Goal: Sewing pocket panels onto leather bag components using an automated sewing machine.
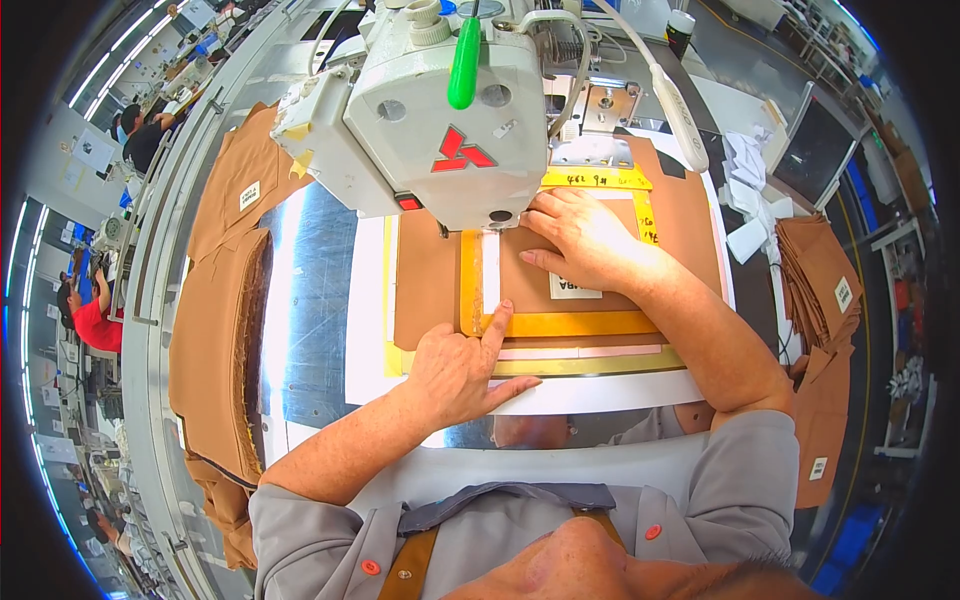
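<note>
My left hand [450, 368] rests at the near left corner of a yellow frame [590, 323], index finger stretched onto a white strip [491, 268] and thumb apart. My right hand [580, 238] lies with its fingers extended on brown fabric [530, 290] inside the frame, close beside the sewing machine head [450, 120]. Both hands press down and hold nothing. A white label [576, 289] on the fabric is partly under my right hand. The machine's needle area is mostly hidden below the head.
A stack of folded brown fabric pieces [215, 350] lies to the left. More brown pieces [815, 280] hang at the right, near crumpled white scraps [745, 180]. A green-handled tool [465, 65] and a white cabled handle [680, 120] hang by the machine. People work at far left.
</note>
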{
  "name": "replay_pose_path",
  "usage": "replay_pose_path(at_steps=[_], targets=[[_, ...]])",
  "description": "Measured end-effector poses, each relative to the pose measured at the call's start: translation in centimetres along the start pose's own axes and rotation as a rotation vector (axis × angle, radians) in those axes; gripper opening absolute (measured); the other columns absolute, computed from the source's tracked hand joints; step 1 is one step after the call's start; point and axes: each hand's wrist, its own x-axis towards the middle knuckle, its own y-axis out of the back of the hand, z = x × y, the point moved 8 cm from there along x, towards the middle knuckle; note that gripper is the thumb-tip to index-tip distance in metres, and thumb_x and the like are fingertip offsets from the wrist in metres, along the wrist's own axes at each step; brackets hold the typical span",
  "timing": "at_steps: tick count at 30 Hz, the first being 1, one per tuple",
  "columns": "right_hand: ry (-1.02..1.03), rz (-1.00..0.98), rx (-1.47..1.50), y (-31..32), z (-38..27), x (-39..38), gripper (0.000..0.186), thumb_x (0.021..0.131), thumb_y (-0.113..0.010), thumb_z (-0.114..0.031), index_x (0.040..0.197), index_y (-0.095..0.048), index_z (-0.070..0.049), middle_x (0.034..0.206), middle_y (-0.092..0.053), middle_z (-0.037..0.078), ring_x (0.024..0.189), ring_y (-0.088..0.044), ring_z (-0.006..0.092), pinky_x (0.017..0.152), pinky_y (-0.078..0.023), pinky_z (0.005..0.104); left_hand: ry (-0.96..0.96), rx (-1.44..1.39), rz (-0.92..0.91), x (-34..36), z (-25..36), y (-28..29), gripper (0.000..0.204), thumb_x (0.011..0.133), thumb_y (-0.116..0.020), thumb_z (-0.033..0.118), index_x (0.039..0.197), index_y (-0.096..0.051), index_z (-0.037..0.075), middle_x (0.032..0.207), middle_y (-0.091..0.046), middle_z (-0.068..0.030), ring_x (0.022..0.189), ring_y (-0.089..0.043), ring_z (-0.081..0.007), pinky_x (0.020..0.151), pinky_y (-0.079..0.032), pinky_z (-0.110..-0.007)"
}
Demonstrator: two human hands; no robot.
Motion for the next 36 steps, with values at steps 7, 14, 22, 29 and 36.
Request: replay_pose_path(at_steps=[7,14,22,29,36], targets=[[0.049,0.035,-0.010,-0.4,-1.2,-1.2,0.053,0.090,-0.072,-0.032,0.134,-0.062,-0.004,0.137,-0.062,0.011,0.129,-0.054,0.0286,0.113,-0.038,0.0431,-0.024,0.002,0.002,-1.4,0.8,-0.3,0.102,0.084,-0.074,0.061,0.147,-0.040,-0.011,0.058,-0.061,-0.0056,0.047,-0.056,-0.0249,0.053,-0.046,-0.037],[0.086,0.055,-0.035,0.0,-2.9,-2.3,0.057,0.091,-0.071,-0.034,0.138,-0.060,-0.004,0.141,-0.060,0.011,0.130,-0.054,0.0262,0.113,-0.036,0.0442,-0.068,-0.025,-0.005,-2.5,1.8,0.1,0.101,0.085,-0.074,0.060,0.147,-0.040,-0.013,0.058,-0.061,-0.0050,0.048,-0.058,-0.0236,0.054,-0.045,-0.035],[0.079,0.081,-0.099,-0.1,-3.8,-3.3,0.059,0.091,-0.070,-0.038,0.137,-0.061,-0.002,0.141,-0.060,0.008,0.132,-0.051,0.0246,0.116,-0.034,0.0426,-0.045,-0.067,-0.161,-0.7,1.2,1.5,0.078,0.083,-0.078,0.052,0.132,-0.057,-0.004,0.083,-0.067,-0.0088,0.070,-0.065,-0.0255,0.066,-0.048,-0.038],[0.004,0.006,0.081,2.9,-1.2,-4.1,0.048,0.086,-0.077,-0.028,0.127,-0.066,-0.006,0.122,-0.067,0.011,0.116,-0.060,0.0313,0.103,-0.045,0.0450,-0.074,-0.142,0.153,4.5,-2.1,1.6,0.060,0.083,-0.080,0.040,0.122,-0.062,-0.002,0.132,-0.059,-0.0214,0.121,-0.058,-0.0382,0.100,-0.047,-0.047],[-0.270,0.054,-0.023,5.9,5.3,-7.2,0.024,0.085,-0.077,-0.024,0.092,-0.064,-0.006,0.092,-0.065,0.011,0.092,-0.066,0.0309,0.081,-0.053,0.0437,-0.074,-0.023,0.094,5.5,-2.3,0.1,0.070,0.082,-0.079,0.045,0.124,-0.060,-0.008,0.137,-0.056,-0.0239,0.126,-0.055,-0.0399,0.111,-0.042,-0.050]])
